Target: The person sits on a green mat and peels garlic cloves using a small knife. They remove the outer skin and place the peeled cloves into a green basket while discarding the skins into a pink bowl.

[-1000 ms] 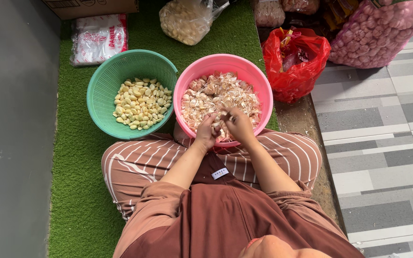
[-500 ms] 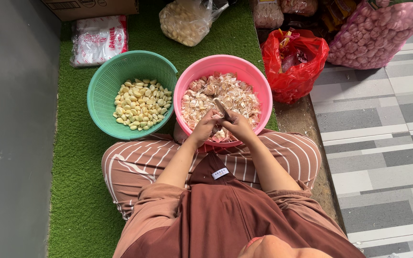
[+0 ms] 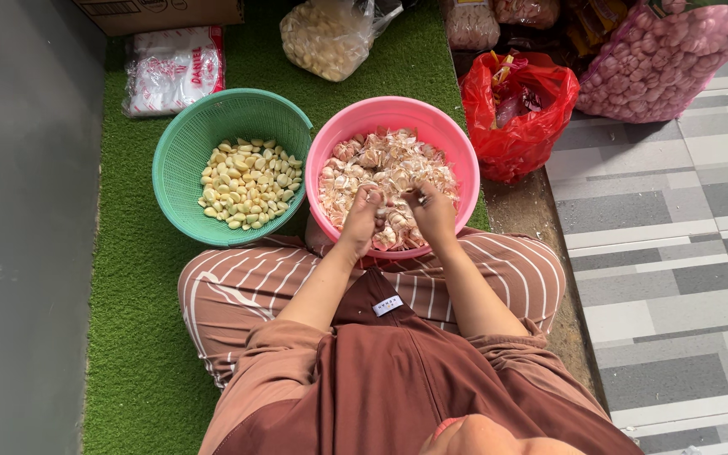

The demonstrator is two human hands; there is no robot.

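Unpeeled garlic cloves (image 3: 385, 164) with papery pinkish skins fill the pink bowl (image 3: 457, 143), which sits on the green artificial turf (image 3: 128, 337) just in front of our crossed legs in striped trousers (image 3: 246, 282). Going from largest to smallest, we see the turf mat running up the middle, a grey wall (image 3: 18, 236) on our left and grey patterned floor tiles (image 3: 676, 253) on our right. At the top right lies a big pink mesh sack of garlic bulbs (image 3: 667, 59), beside it a red plastic bag (image 3: 520, 114), and further left a clear bag of peeled cloves (image 3: 326, 38) and a white packet (image 3: 174, 67). A green basket (image 3: 183, 143) stands touching the pink bowl on its left side and holds pale peeled garlic cloves (image 3: 246, 185). Our left hand (image 3: 362, 215) and right hand (image 3: 431, 211) rest over the near rim of the pink bowl, close together but not touching. The right hand pinches a small dark tool (image 3: 421, 199), too small to identify. The left hand's fingers are curled on something among the cloves; we cannot tell exactly what it grips
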